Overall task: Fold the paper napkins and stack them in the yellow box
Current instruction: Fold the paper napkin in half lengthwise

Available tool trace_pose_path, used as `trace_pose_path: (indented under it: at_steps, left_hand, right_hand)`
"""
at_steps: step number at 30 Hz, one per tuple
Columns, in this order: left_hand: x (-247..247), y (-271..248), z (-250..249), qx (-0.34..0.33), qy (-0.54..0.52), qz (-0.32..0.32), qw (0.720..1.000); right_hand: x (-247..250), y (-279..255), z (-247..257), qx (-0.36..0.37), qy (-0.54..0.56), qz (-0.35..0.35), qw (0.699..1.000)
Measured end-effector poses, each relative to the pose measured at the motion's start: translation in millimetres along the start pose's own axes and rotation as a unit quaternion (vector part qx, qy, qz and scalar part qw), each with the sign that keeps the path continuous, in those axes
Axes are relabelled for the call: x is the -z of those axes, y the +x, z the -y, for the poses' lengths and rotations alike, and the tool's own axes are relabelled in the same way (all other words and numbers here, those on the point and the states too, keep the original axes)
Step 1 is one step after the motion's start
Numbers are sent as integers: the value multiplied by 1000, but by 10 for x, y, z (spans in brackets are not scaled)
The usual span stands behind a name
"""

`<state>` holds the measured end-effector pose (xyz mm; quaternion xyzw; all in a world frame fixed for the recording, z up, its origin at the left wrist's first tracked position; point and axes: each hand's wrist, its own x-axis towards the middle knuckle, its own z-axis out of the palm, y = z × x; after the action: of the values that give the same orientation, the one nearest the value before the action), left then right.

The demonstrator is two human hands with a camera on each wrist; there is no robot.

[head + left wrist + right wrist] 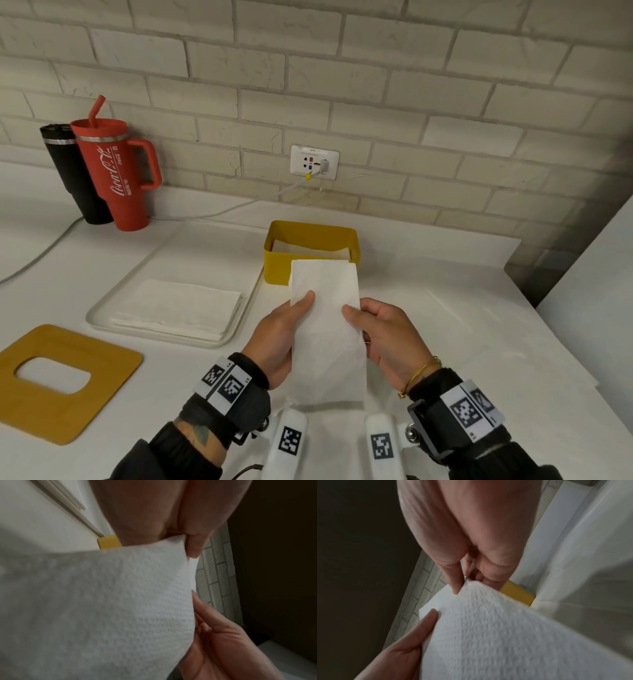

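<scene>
Above the white desk (445, 308), one folded paper napkin (327, 329) is held upright as a long strip, its far end overlapping the near wall of the yellow box (274, 263). Its left edge is pinched by the left hand (277, 339), its right edge by the right hand (387, 339), thumbs on top. Folded napkins (308, 247) are seen lying inside the box. A stack of unfolded napkins (178, 308) is kept on a white tray (102, 308) just left of the box. Nearer left, a yellow lid (51, 411) is laid flat.
</scene>
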<state>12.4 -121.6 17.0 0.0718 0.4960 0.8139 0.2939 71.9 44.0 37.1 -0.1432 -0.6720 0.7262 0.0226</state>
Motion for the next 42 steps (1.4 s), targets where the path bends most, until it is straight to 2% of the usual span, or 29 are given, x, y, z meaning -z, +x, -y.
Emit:
trace_pose_path:
  at_steps: [4, 9, 11, 12, 16, 22, 26, 29, 31, 33, 36, 38, 40, 42]
  left_hand:
    - [36, 35, -3, -8, 6, -26, 1000]
    - [47, 66, -117, -43, 3, -59, 997]
    - [58, 71, -128, -46, 7, -60, 997]
    - [46, 71, -125, -41, 10, -59, 997]
    - [-54, 90, -44, -13, 7, -33, 999]
    - [-85, 165, 4, -19, 78, 11, 997]
    - [-23, 231, -19, -44, 67, -11, 997]
    - [-4, 246, -71, -68, 60, -37, 995]
    - [2, 228, -95, -68, 54, -45, 995]
    - [-1, 196, -85, -56, 55, -37, 996]
    - [-9, 148, -50, -35, 61, -11, 997]
    - [24, 129, -45, -37, 90, -11, 995]
    - [124, 101, -39, -65, 181, -39, 980]
    - [278, 62, -18, -92, 295, -77, 948]
  right_hand:
    - [19, -6, -91, -5, -22, 22, 1000]
    - [144, -20, -248, -45, -146, 41, 987]
    - [227, -18, -230, -39, -190, 49, 980]
    - [262, -7, -212, -30, -184, 57, 981]
    - [195, 47, -175, -18, -46, 87, 995]
    - [155, 73, -326, -26, -55, 101, 993]
    - [202, 24, -429, -70, -109, 137, 982]
    - [303, -43, -435, -132, -118, 198, 964]
    - [380, -55, -340, -122, -147, 224, 956]
    - [380, -22, -219, -82, -145, 208, 964]
    - [214, 101, -159, -29, -91, 122, 988]
    - [77, 194, -196, -6, -95, 64, 993]
    - [-36, 262, -259, 13, -101, 29, 994]
    - [-132, 308, -281, 23, -104, 0, 994]
